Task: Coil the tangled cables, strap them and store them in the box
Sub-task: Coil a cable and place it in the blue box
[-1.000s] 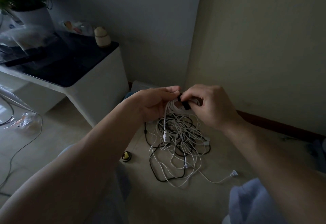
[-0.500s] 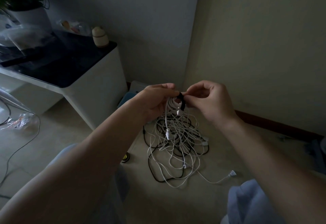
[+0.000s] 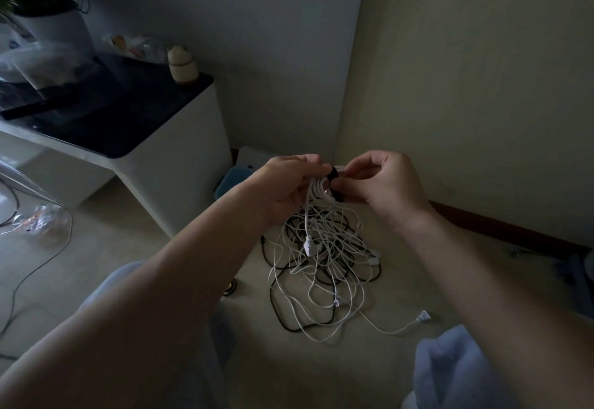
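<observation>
My left hand (image 3: 286,188) grips a small coil of white cable (image 3: 316,190) held up over the floor. A black strap (image 3: 334,185) is wrapped round that coil, and my right hand (image 3: 384,183) pinches the strap from the right side. One end of the coiled cable hangs down to a white plug (image 3: 309,244). Below the hands, a tangled pile of white and black cables (image 3: 324,273) lies on the beige floor. A blue box (image 3: 233,181) with a white lid behind it sits in the corner, partly hidden by my left hand.
A white cabinet with a dark top (image 3: 128,125) stands at the left, bearing a plant pot (image 3: 54,27) and a small jar (image 3: 182,66). A small round object (image 3: 230,288) lies by my left forearm. Walls close the corner behind. A clear plastic bag (image 3: 38,225) lies at far left.
The hands have stayed at the coil. My right hand's fingers have shifted along the black strap, which now sits further round the white coil.
</observation>
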The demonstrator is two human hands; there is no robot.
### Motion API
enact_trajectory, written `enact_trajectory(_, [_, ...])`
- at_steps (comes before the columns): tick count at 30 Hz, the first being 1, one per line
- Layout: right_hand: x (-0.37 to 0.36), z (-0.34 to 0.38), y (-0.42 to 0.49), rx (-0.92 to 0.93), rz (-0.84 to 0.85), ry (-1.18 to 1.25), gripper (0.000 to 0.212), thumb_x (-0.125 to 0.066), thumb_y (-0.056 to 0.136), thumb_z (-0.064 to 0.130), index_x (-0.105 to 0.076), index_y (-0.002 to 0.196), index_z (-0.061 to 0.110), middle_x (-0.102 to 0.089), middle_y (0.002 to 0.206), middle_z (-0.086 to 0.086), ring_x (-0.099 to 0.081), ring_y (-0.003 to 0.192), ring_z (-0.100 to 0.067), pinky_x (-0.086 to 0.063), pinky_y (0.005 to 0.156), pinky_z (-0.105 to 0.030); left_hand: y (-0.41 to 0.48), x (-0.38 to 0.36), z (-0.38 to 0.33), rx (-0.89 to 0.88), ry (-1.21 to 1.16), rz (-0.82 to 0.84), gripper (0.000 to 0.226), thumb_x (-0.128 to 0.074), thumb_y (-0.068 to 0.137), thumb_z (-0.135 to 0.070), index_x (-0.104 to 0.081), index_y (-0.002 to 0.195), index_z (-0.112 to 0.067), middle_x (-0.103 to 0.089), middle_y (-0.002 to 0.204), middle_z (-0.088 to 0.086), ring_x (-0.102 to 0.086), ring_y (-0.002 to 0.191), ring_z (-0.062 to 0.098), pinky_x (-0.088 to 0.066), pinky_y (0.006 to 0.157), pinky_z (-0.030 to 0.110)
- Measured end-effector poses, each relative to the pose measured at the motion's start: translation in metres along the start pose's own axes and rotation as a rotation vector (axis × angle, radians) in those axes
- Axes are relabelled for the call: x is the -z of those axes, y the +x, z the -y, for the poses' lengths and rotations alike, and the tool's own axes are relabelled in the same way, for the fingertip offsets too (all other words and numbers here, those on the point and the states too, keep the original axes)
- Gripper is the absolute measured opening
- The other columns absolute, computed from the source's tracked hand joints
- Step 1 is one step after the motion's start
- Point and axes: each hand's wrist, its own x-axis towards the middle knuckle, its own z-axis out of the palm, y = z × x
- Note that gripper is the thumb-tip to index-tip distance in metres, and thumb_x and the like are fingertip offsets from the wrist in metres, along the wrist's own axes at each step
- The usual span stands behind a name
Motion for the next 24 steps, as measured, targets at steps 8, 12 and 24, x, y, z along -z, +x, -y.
enact_trajectory(8, [-0.002,-0.005,-0.001,0.127,-0.078,-0.186,0.031,-0.095,0.062,0.009,-0.067,0.074,0.015,-0.073,0.066,0.002,-0.072,0.06,-0.013,-0.058,0.052,-0.026,0.0,-0.003,0.002,0.024,-0.043,-0.078,0.018,-0.063,0.09,0.007,-0.06,0.08,-0.007,-0.061,0.073,0.008,-0.063,0.053,0.013,-0.057,0.052,0.021])
enact_trajectory(12, [-0.006,-0.006,-0.002,0.227,-0.136,-0.272,0.03,-0.093,0.063,0.013,-0.066,0.071,0.022,-0.071,0.065,0.013,-0.066,0.055,0.0,-0.047,0.048,-0.013,-0.002,-0.003,0.0,0.013,-0.064,-0.107,0.011,-0.063,0.091,0.006,-0.061,0.091,-0.004,-0.059,0.079,0.01,-0.061,0.061,0.016,-0.057,0.054,0.022])
enact_trajectory(24, [-0.011,-0.012,0.0,0.532,-0.15,-0.357,0.016,-0.08,0.081,0.01,-0.068,0.085,0.02,-0.069,0.072,0.013,-0.067,0.068,0.001,-0.047,0.059,-0.008,-0.003,0.002,-0.001,-0.155,0.115,-0.137,0.021,-0.065,0.094,-0.005,-0.068,0.11,0.007,-0.068,0.084,0.018,-0.066,0.065,0.02,-0.059,0.061,0.027])
